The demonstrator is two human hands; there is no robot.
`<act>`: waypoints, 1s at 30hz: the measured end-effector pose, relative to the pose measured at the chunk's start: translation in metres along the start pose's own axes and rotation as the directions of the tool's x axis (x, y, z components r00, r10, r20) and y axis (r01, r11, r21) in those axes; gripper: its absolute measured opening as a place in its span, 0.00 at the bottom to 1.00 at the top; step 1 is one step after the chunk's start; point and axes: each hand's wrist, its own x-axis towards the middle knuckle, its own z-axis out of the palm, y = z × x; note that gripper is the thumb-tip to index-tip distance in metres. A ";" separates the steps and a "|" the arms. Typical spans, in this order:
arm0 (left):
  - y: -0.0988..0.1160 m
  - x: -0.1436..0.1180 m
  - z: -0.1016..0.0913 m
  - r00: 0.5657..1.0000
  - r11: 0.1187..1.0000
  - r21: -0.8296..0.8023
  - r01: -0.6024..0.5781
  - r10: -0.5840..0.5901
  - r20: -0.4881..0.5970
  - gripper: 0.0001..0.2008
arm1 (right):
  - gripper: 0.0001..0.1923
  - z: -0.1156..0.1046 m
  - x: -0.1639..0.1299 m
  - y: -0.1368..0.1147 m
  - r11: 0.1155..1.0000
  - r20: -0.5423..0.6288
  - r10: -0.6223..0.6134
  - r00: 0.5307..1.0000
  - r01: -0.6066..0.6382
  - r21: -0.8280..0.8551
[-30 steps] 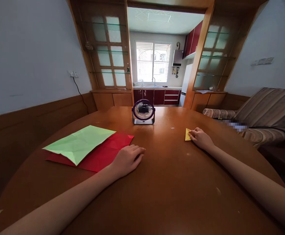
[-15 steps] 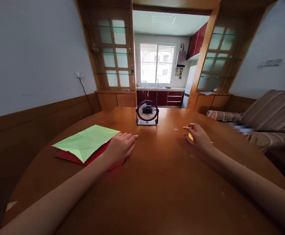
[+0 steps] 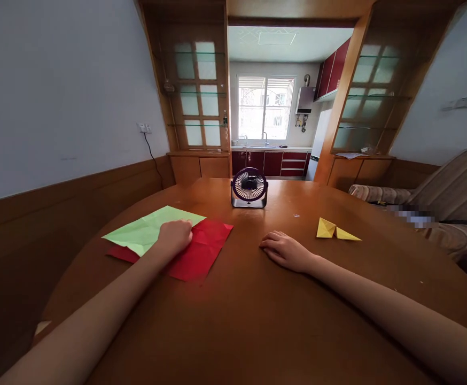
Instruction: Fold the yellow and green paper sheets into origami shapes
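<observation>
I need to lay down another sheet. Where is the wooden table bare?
Bare wood lies between the left hand and right hand, running toward the near edge of the round wooden table. The left is crowded: light green paper sheet over red paper sheet. Small purple desk fan and folded yellow paper border the far side.

My left hand [image 3: 174, 235] on green paper sheet [image 3: 149, 229], atop red paper sheet [image 3: 201, 248]; small round desk fan [image 3: 249, 187] behind; folded yellow paper piece [image 3: 333, 230] right of my right hand [image 3: 285, 250].
</observation>
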 end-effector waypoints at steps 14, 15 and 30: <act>0.059 -0.019 -0.032 0.949 0.968 0.035 -0.248 0.250 -0.194 0.09 | 0.12 -0.001 -0.006 0.001 0.989 -0.116 0.079 0.990 -0.063 0.133; 0.067 -0.023 -0.031 0.930 0.955 0.035 -0.294 0.295 -0.220 0.09 | 0.13 -0.002 -0.007 0.001 0.984 -0.166 0.110 0.980 -0.084 0.156; 0.090 -0.046 -0.018 0.400 0.578 0.127 -0.806 0.691 -0.602 0.10 | 0.15 0.000 -0.014 0.012 0.974 -0.301 0.158 0.940 -0.100 0.201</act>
